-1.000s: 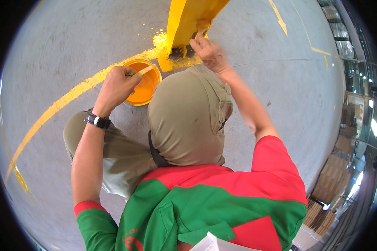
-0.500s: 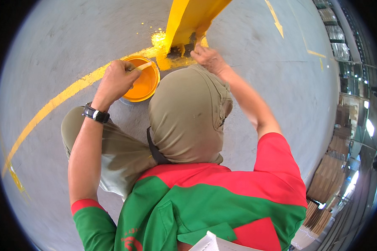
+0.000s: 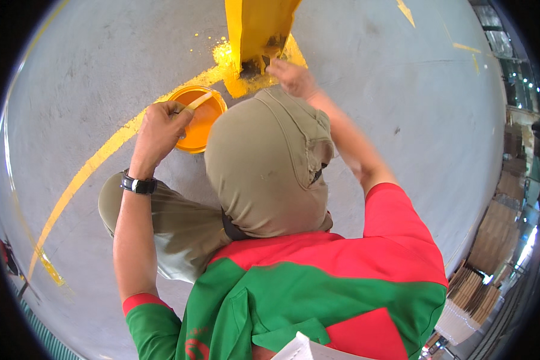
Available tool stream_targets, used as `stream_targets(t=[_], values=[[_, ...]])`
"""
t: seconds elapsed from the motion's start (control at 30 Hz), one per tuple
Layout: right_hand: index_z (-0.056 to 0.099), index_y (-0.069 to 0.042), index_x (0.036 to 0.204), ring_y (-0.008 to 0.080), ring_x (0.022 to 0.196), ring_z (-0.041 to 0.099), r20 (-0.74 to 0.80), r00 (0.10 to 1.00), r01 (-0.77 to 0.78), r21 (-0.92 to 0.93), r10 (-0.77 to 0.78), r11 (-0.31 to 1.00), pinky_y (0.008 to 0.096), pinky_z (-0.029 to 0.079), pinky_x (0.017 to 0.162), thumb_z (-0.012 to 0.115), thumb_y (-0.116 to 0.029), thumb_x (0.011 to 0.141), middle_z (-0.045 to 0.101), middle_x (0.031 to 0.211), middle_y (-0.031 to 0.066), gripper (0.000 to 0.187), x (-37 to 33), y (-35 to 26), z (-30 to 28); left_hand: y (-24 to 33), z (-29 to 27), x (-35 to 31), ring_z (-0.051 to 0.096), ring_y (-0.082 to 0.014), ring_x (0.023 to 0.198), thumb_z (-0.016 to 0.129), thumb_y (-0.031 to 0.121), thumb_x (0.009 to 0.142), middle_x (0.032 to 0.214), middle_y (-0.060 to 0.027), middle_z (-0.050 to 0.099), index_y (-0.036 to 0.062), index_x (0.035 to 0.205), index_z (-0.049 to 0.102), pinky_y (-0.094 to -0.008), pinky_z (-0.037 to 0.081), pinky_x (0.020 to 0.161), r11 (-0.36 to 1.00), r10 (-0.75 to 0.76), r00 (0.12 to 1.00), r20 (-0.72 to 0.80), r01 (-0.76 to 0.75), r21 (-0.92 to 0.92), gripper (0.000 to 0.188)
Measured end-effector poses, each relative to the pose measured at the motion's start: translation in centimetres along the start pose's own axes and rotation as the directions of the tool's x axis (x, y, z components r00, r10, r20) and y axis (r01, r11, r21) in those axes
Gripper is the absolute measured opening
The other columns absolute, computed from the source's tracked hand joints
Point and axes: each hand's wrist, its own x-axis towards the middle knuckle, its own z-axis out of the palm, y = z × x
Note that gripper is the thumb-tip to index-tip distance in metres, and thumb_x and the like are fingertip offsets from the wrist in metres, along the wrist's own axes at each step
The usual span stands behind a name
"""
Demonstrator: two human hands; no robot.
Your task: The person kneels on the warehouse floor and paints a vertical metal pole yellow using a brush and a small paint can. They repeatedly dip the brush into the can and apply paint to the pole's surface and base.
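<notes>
My left hand [image 3: 162, 133] is closed around a flat, pale stick [image 3: 200, 100] whose free end reaches over a round bucket [image 3: 224, 109] of yellow-orange paint. Below the stick, the paint surface [image 3: 206, 124] shows smooth and bright. At the foot of a yellow post [image 3: 262, 24], my right hand [image 3: 293, 78] is closed, fingertips pinched close to a dark, patchy spot on the post. What it holds, if anything, is too small and blurred to make out. My raised knee in khaki trousers [image 3: 264, 162] stands between the two hands.
Yellow paint splashes [image 3: 223, 54] surround the post's base on the grey floor [image 3: 120, 72]. A curved yellow line [image 3: 96, 159] runs from there to the left. Stacked brown boards or cartons [image 3: 492, 240] stand along the far right, and a yellow arrow [image 3: 405, 12] marks the floor beyond.
The view has shifted slightly, so the post and bucket sit a little further left. My right hand has moved slightly at the post's base; my left still holds the stick over the bucket.
</notes>
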Motion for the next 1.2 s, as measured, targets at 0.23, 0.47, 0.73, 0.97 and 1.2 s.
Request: stream_targets(t=[0.23, 0.47, 0.73, 0.97, 1.2], values=[[0.069, -0.014, 0.121, 0.0305, 0.114, 0.069, -0.236, 0.954, -0.143, 0.182, 0.185, 0.973, 0.0382, 0.059, 0.096, 0.06, 0.005, 0.085, 0.071, 0.126, 0.0107, 0.042, 1.8, 2.0, -6.1, 0.4, -0.4, 0.3, 0.063, -0.0133, 0.067, 0.07, 0.028, 0.091, 0.073, -0.0078, 0.067, -0.008, 0.101, 0.074, -0.0282, 0.05, 0.064, 0.997, -0.038, 0.999, -0.027, 0.04, 0.061, 0.038], [0.07, -0.011, 0.116, 0.0259, 0.099, 0.075, -0.068, 0.937, -0.327, 0.175, 0.343, 0.929, 0.0325, 0.061, 0.083, 0.059, 0.0, 0.095, 0.076, 0.112, 0.0105, 0.026, 1.8, 1.5, -6.0, -0.5, -0.6, 0.7, 0.06, -0.0119, 0.066, 0.071, 0.029, 0.091, 0.073, -0.0066, 0.066, -0.0086, 0.102, 0.073, -0.0283, 0.049, 0.063, 1.0, -0.031, 0.999, 0.005, 0.031, 0.003, 0.039], [0.069, -0.009, 0.115, 0.0273, 0.097, 0.075, -0.236, 0.927, -0.181, 0.398, 0.291, 0.899, 0.0361, 0.059, 0.082, 0.058, -0.002, 0.097, 0.076, 0.107, 0.0115, 0.022, 2.6, 2.4, -5.0, -0.2, -0.2, 0.2, 0.047, -0.008, 0.066, 0.07, 0.029, 0.095, 0.073, 0.0012, 0.056, -0.004, 0.094, 0.072, -0.0269, 0.039, 0.061, 1.0, -0.019, 1.0, 0.013, 0.019, -0.003, 0.033], [0.067, -0.008, 0.113, 0.0291, 0.099, 0.072, 0.066, 0.985, -0.163, 0.112, 0.157, 0.98, 0.0384, 0.058, 0.083, 0.056, 0.002, 0.091, 0.074, 0.108, 0.0104, 0.026, 4.3, 1.9, -3.7, -0.1, -0.4, 0.5, 0.06, -0.0123, 0.063, 0.069, 0.031, 0.09, 0.068, -0.0069, 0.065, -0.0071, 0.091, 0.072, -0.0296, 0.048, 0.06, 0.999, 0.03, 0.999, -0.026, -0.03, 0.02, 0.038], [0.065, -0.007, 0.117, 0.0273, 0.101, 0.073, 0.044, 0.992, -0.128, 0.212, 0.122, 0.969, 0.0372, 0.059, 0.085, 0.052, 0.002, 0.094, 0.075, 0.11, 0.0109, 0.028, 4.9, 2.3, -5.4, -0.8, -0.3, 0.7, 0.06, -0.0135, 0.059, 0.068, 0.034, 0.089, 0.064, -0.0079, 0.063, -0.0055, 0.084, 0.071, -0.0306, 0.047, 0.059, 0.998, 0.06, 0.996, -0.064, -0.058, 0.022, 0.04]])
